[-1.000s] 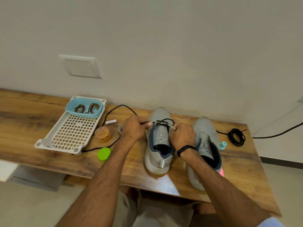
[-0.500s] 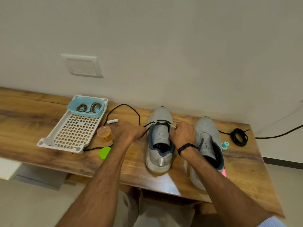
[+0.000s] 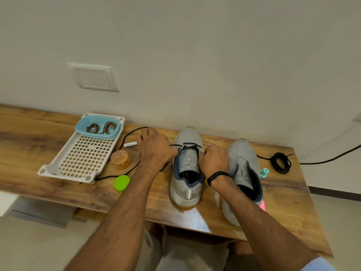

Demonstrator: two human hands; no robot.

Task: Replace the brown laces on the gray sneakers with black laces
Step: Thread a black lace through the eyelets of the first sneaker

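Two gray sneakers stand on the wooden table (image 3: 48, 184), toes toward the wall. The left sneaker (image 3: 186, 173) has a black lace (image 3: 189, 147) crossed through its front eyelets; the lace trails left in a loop across the table. My left hand (image 3: 155, 148) sits just left of that shoe and grips the lace. My right hand (image 3: 214, 161) pinches the lace's other end at the shoe's right eyelets. The right sneaker (image 3: 244, 173) has no lace. A coiled second black lace (image 3: 281, 162) lies at the far right. Brown laces (image 3: 99, 127) lie in a blue bowl (image 3: 97, 134).
A white perforated tray (image 3: 84, 159) holds the blue bowl at the left. An orange jar (image 3: 120, 159), a green lid (image 3: 121, 182) and a small white tube (image 3: 130, 144) lie between tray and shoe. A teal cap (image 3: 264, 173) sits right of the right sneaker.
My left hand pulled the lace out to the left, then came back close to the shoe's left side. The right hand stayed at the right eyelets.
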